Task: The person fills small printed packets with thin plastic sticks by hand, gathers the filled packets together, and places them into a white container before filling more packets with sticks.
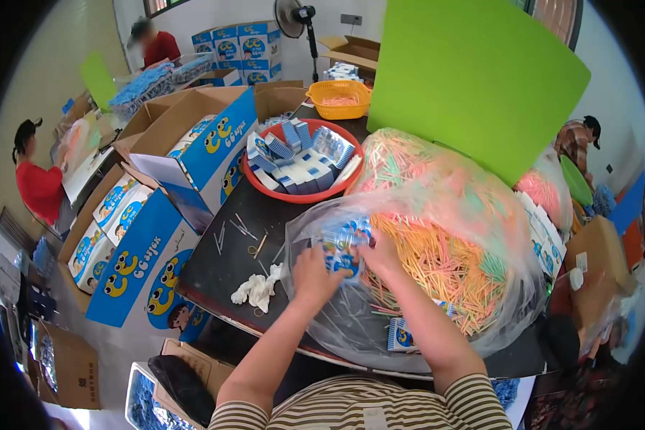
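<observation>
Both hands on one blue printed packet, above the bag of coloured sticks

From where I stand, I can see the left hand (315,274) and the right hand (382,251) grasping a blue printed packet (345,242) between them, fingers curled at its two sides. It is over the near-left part of a clear plastic bag (312,229), which lies open on the black counter (226,215) with a heap of orange, pink and green thin sticks (437,265) inside. Another small packet (401,335) lies beside the right forearm. Left of the left hand sits a crumpled white wad (257,289); beyond the hands, a red basin (294,197) holds many blue-and-white packets (301,172), with a yellow basket (339,109) of pink sticks farther back. A bright green board (466,79) stands behind the bag
</observation>
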Demonstrator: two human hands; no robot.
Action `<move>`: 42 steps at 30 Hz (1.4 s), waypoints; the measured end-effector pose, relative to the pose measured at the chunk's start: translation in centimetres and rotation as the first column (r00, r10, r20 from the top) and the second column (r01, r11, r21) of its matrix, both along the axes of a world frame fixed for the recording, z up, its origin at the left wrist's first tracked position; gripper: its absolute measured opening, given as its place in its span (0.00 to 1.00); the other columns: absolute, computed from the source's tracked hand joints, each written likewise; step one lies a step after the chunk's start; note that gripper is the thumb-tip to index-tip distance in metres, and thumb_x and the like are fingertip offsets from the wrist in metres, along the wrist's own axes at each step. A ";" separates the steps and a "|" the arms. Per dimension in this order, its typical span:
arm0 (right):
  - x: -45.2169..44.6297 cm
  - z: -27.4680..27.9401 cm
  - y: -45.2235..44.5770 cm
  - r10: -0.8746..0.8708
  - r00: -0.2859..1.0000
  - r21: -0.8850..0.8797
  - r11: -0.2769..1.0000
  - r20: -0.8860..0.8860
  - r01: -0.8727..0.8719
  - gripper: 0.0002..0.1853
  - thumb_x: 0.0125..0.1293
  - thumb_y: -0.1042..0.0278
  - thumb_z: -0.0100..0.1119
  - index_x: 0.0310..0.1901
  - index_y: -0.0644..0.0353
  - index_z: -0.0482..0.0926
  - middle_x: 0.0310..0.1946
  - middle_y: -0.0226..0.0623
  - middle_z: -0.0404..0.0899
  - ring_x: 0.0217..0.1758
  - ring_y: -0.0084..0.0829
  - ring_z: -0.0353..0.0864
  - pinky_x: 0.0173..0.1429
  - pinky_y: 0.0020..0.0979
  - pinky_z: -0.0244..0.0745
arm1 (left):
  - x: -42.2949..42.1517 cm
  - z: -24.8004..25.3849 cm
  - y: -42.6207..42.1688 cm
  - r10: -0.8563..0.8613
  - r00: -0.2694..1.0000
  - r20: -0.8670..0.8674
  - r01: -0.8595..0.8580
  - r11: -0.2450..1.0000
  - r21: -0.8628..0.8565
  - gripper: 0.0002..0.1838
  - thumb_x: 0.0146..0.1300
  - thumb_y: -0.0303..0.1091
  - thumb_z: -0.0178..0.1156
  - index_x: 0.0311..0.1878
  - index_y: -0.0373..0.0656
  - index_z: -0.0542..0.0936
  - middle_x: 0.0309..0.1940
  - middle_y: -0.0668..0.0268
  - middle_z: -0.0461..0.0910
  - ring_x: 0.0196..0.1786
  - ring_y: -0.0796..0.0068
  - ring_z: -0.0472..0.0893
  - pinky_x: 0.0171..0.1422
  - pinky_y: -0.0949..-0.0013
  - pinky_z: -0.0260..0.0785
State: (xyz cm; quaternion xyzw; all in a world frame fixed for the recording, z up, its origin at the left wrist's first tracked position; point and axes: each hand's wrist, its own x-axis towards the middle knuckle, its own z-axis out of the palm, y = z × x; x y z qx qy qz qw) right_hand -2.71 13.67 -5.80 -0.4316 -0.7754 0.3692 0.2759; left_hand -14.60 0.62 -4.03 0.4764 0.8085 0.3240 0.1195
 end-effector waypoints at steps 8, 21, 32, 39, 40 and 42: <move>-0.6 3.3 0.5 -0.054 0.947 -0.441 0.892 -0.317 -0.097 0.15 0.50 0.81 0.63 0.42 0.63 0.76 0.35 0.31 0.79 0.39 0.23 0.78 0.45 0.27 0.73 | -1.6 -0.1 1.5 -0.055 0.998 0.038 0.057 0.997 -0.060 0.50 0.35 0.50 0.74 0.63 0.42 0.62 0.54 0.52 0.69 0.59 0.49 0.66 0.63 0.53 0.57; 4.4 1.2 -5.8 0.171 0.837 -0.284 0.889 -0.519 -0.358 0.13 0.61 0.75 0.56 0.49 0.62 0.73 0.57 0.37 0.68 0.56 0.27 0.70 0.57 0.29 0.67 | -1.8 -3.3 -1.7 -0.440 0.768 0.466 0.186 0.849 0.495 0.54 0.33 0.30 0.77 0.66 0.41 0.55 0.57 0.52 0.64 0.60 0.56 0.67 0.65 0.59 0.59; 2.6 3.2 -11.4 -0.065 0.830 -0.241 0.967 -0.554 -0.085 0.20 0.71 0.58 0.34 0.47 0.65 0.72 0.45 0.40 0.74 0.49 0.29 0.72 0.55 0.32 0.66 | 0.9 0.1 -4.6 -0.390 0.864 0.318 0.279 0.898 0.341 0.66 0.34 0.32 0.78 0.71 0.41 0.39 0.54 0.52 0.65 0.57 0.59 0.70 0.63 0.62 0.62; 4.9 -0.3 -11.2 -0.093 0.706 -0.450 0.827 -0.702 -0.337 0.24 0.73 0.56 0.33 0.51 0.68 0.72 0.45 0.38 0.75 0.49 0.28 0.72 0.57 0.28 0.64 | 1.7 -0.5 -7.5 -0.434 0.722 0.538 0.239 0.887 0.395 0.49 0.42 0.26 0.74 0.66 0.38 0.55 0.47 0.60 0.74 0.50 0.71 0.75 0.56 0.69 0.68; 5.1 0.0 -11.2 0.002 0.723 -0.389 0.842 -0.691 -0.374 0.25 0.73 0.55 0.33 0.54 0.69 0.70 0.48 0.40 0.74 0.53 0.29 0.70 0.60 0.29 0.61 | 1.1 -0.5 -7.4 -0.469 0.683 0.560 0.348 0.883 0.315 0.43 0.44 0.25 0.74 0.63 0.37 0.60 0.47 0.64 0.75 0.50 0.76 0.75 0.56 0.70 0.68; 5.7 0.2 -10.3 0.235 0.768 -0.258 0.850 -0.596 -0.460 0.29 0.70 0.57 0.46 0.66 0.65 0.58 0.56 0.42 0.70 0.58 0.31 0.70 0.64 0.35 0.61 | 0.7 -0.9 -7.3 -0.433 0.641 0.633 0.289 0.901 0.324 0.32 0.47 0.24 0.72 0.55 0.37 0.68 0.45 0.67 0.77 0.48 0.80 0.76 0.54 0.73 0.69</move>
